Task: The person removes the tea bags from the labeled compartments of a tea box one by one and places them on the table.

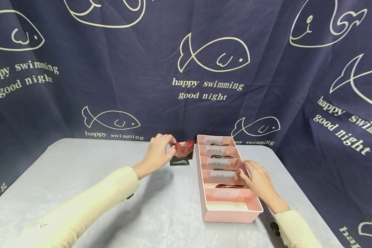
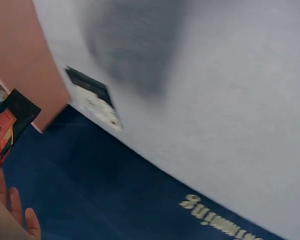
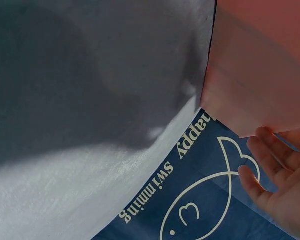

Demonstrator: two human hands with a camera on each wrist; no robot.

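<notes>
Cream sleeve [image 1: 65,212] foremost, the left hand [image 1: 156,150] pinches a red-and-black tea sachet [image 1: 183,151], its long axis hard to judge. It juts rightward from the fingertips toward the divided pink tea box [image 1: 229,217], near that box's far half. Another dark sachet [image 1: 180,163] lies on the table [image 1: 170,220]. Farther from the held sachet, the right hand [image 1: 260,177] rests loosely at the box's right rim, fingers relaxed.

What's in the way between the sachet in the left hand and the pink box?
Only the left wall of the pink divided box, which the tea sachet in the left hand would probably have to clear. Nothing else visible does; another sachet lies on the table.
</notes>
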